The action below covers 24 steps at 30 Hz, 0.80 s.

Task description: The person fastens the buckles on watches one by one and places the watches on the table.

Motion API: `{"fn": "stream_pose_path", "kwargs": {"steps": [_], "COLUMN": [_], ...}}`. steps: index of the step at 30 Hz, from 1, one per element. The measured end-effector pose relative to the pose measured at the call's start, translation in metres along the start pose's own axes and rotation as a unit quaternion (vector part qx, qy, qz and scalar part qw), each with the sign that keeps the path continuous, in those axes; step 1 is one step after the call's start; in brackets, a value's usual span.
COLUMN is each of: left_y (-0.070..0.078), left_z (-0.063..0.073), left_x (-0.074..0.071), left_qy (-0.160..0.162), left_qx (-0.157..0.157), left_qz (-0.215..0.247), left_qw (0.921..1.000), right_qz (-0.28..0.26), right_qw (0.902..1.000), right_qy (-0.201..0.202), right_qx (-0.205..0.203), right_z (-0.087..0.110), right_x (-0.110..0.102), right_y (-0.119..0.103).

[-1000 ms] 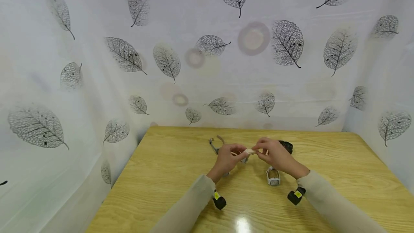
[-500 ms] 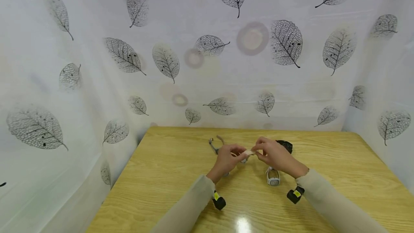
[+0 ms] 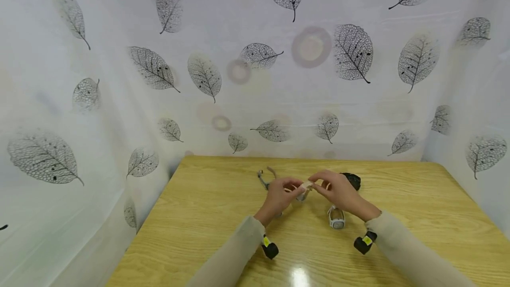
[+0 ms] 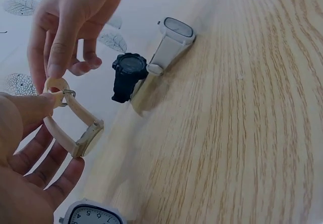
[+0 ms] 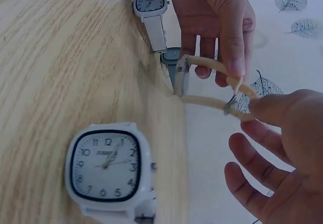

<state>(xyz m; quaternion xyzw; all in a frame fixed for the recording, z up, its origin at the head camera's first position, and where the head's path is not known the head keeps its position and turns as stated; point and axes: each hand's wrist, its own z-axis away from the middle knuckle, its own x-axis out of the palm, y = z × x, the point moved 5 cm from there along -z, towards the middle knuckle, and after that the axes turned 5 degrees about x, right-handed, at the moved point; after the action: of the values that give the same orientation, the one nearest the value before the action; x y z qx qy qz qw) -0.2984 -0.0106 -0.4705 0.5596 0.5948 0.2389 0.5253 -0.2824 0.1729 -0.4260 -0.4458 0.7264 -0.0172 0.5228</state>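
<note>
A left hand (image 3: 278,196) and a right hand (image 3: 338,189) pinch the looped cream strap (image 4: 83,110) of a buckled wristwatch (image 4: 91,137), tilted more steeply than half a second earlier, above a wood-grain worktop (image 3: 191,229) bearing a white square-faced wristwatch (image 5: 106,166).

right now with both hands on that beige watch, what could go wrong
The beige watch is pinched in the air, so it might slip and drop. Its strap bends sharply near the buckle, so it may spring back. A white watch sits close to the right hand and could get knocked.
</note>
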Motion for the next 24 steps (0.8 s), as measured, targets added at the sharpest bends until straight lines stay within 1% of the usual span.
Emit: {"fn": "stream_pose_path", "kwargs": {"steps": [3, 7, 11, 14, 16, 21, 24], "left_y": [-0.0001, 0.0009, 0.0021, 0.0012, 0.0002, -0.0022, -0.0033], "left_z": [-0.0002, -0.0004, -0.0006, -0.0008, -0.0009, -0.0008, -0.0009], "left_x": [-0.0010, 0.0000, 0.0016, 0.0023, 0.0027, 0.0020, 0.0014], "left_qy": [-0.002, -0.005, -0.002, 0.002, 0.001, 0.001, 0.001], "left_qx": [-0.002, 0.006, 0.022, 0.026, 0.020, -0.005, -0.015], "left_qz": [0.011, 0.014, 0.013, 0.013, 0.013, 0.017, 0.016], "left_qw": [0.9999, 0.9999, 0.9997, 0.9996, 0.9997, 0.9998, 0.9998], "right_qz": [-0.020, -0.037, -0.038, -0.033, -0.029, -0.034, -0.036], "right_qw": [0.9994, 0.9985, 0.9986, 0.9990, 0.9991, 0.9984, 0.9983], "right_qy": [0.019, 0.024, 0.022, 0.023, 0.029, 0.044, 0.042], "right_qx": [0.019, 0.033, 0.029, 0.020, 0.012, -0.009, -0.015], "right_z": [0.0029, 0.0045, 0.0038, 0.0032, 0.0034, 0.0044, 0.0047], "right_x": [-0.0014, -0.0017, -0.0022, -0.0025, -0.0027, -0.0015, -0.0001], "right_y": [0.0045, 0.0079, 0.0064, 0.0046, 0.0041, 0.0051, 0.0059]}}
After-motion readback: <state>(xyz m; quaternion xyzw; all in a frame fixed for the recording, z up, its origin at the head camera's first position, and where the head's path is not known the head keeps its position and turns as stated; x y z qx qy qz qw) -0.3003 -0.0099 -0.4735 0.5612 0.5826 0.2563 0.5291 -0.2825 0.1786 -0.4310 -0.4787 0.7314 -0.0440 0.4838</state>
